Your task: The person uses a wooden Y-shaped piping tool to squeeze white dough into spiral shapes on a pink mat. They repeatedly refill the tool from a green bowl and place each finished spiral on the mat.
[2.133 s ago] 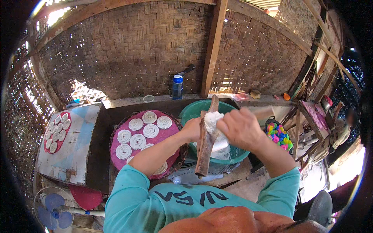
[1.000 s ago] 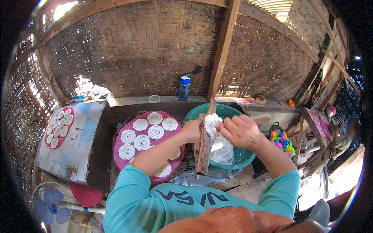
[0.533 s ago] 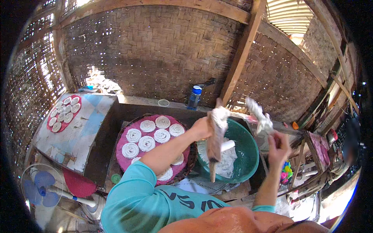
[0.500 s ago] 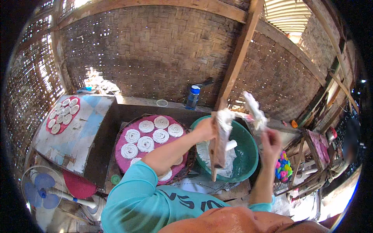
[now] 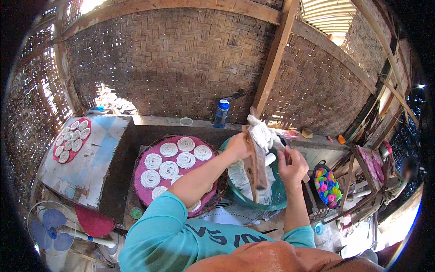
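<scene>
My left hand (image 5: pixel 240 146) grips a long weathered wooden piece (image 5: pixel 257 170), tilted over the green basin (image 5: pixel 280 198). A lump of white paste (image 5: pixel 261 132) sits atop the wood. My right hand (image 5: pixel 292 166), right of it, is closed on a wooden-handled tool (image 5: pixel 306 179), its far end partly hidden near the paste. White material (image 5: pixel 240 181) and a white cylinder (image 5: pixel 270 158) are in the basin. Left of it, a round pink tray (image 5: pixel 151 193) carries several white spiral discs (image 5: pixel 168 169).
A painted box (image 5: pixel 68 181) bears another pink sheet of discs. Around are a blue fan (image 5: pixel 52 217), a blue-capped bottle (image 5: pixel 220 119), a black basket of colourful pieces (image 5: pixel 326 186), a pink-stained board (image 5: pixel 369 165) and a blurred person (image 5: pixel 398 181) at the far right.
Half a second ago my right hand held a paste-covered tool out to the right; it has moved left toward the wood. The paste lump on the wood has shifted.
</scene>
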A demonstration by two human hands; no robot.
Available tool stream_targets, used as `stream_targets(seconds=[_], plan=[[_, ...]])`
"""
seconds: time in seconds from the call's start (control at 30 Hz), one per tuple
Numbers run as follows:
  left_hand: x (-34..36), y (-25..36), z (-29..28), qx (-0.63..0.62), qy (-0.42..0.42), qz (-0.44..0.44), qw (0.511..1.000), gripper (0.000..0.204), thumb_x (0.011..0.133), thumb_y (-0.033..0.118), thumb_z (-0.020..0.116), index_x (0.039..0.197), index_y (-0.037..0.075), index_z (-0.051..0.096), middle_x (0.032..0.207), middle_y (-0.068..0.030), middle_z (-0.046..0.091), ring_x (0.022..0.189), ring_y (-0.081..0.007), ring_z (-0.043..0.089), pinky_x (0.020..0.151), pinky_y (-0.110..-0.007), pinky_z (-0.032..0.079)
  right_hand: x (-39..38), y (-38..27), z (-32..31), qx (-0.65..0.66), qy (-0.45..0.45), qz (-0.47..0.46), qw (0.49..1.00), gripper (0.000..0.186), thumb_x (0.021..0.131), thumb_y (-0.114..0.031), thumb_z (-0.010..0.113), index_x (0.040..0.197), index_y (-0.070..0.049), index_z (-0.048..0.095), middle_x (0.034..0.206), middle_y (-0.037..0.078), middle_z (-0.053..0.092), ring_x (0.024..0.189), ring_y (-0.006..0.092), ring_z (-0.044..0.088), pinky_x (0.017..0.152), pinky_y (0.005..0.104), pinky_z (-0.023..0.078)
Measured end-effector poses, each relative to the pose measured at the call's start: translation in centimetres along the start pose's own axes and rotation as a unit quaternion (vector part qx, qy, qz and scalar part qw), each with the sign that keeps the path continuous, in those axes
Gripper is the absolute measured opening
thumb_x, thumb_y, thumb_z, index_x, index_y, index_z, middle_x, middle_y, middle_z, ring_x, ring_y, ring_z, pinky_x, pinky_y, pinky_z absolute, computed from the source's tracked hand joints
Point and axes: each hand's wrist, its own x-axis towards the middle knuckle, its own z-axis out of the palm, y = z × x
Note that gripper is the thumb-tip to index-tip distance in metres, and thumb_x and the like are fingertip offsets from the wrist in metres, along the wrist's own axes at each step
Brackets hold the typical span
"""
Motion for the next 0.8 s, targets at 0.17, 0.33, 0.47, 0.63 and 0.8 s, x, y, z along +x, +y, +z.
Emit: stream_targets(seconds=[0.17,0.33,0.47,0.63,0.8], plan=[[2.9,-6.7,3.4,-0.032,-0.048,-0.089,0.994,0.046,0.076,0.04,0.067,0.102,0.002,0.065,0.097,-0.0157,0.066,0.086,-0.029,0.064,0.076,-0.038,0.051,-1.9,-0.5,-1.0,0.024,-0.047,0.006,0.999,0.018,0.071,-0.013,0.072,0.085,-0.007,0.063,0.064,0.006,0.06,0.053,0.0186,0.057,0.049,0.0298,0.045],[3.3,-10.1,4.7,-0.335,-0.058,-0.031,0.94,0.036,0.08,0.022,0.067,0.107,0.0,0.061,0.101,-0.0078,0.064,0.085,-0.0194,0.062,0.074,-0.034,0.053,-3.0,2.1,-0.3,0.204,-0.1,0.197,0.954,0.018,0.073,-0.014,0.074,0.085,-0.003,0.066,0.065,0.007,0.062,0.055,0.0112,0.057,0.054,0.0241,0.045],[0.5,-3.3,1.8,-0.222,-0.088,0.117,0.964,0.028,0.081,0.003,0.063,0.108,0.0,0.06,0.103,-0.0077,0.062,0.087,-0.0197,0.061,0.07,-0.038,0.056,-1.9,3.0,0.2,0.046,-0.064,0.163,0.983,0.02,0.074,-0.02,0.073,0.084,-0.004,0.066,0.067,0.008,0.064,0.057,0.0168,0.062,0.055,0.0281,0.048],[0.8,-4.7,1.9,-0.38,-0.126,-0.031,0.916,0.023,0.085,0.015,0.06,0.104,0.002,0.062,0.094,-0.007,0.064,0.079,-0.0206,0.062,0.07,-0.035,0.055,-4.0,1.1,-0.3,0.124,-0.072,0.108,0.984,0.018,0.073,-0.015,0.074,0.083,-0.002,0.065,0.064,0.008,0.062,0.054,0.015,0.059,0.051,0.0264,0.045],[1.5,-8.9,1.4,-0.472,-0.111,-0.066,0.872,0.025,0.076,0.014,0.071,0.097,0.003,0.061,0.087,-0.0046,0.062,0.078,-0.0173,0.061,0.066,-0.034,0.052,-5.2,2.1,-1.1,0.286,-0.119,0.231,0.922,0.019,0.073,-0.012,0.073,0.085,0.0,0.065,0.062,0.004,0.059,0.056,0.0092,0.054,0.053,0.0233,0.043]])
